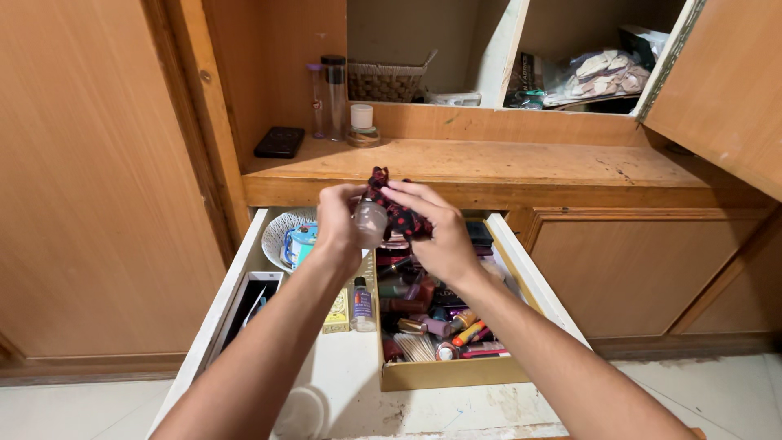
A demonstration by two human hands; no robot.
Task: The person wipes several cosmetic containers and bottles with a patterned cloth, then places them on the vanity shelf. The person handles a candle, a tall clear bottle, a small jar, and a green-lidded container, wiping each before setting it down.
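A black case and two tall clear tubes are seen at upper left on the wooden shelf. A woven basket is placed behind. A patterned bowl and a cardboard tray of cosmetics are held in the open drawer below.

Matt dotted cloth over frosted glass jar; scuffed wooden shelf, woven basket.

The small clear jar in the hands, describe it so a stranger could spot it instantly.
Over the open white drawer, the left hand and right hand meet. Between them sits the small clear jar, wiped with a dark red spotted cloth; it alone is held up, not lying among the cosmetics.
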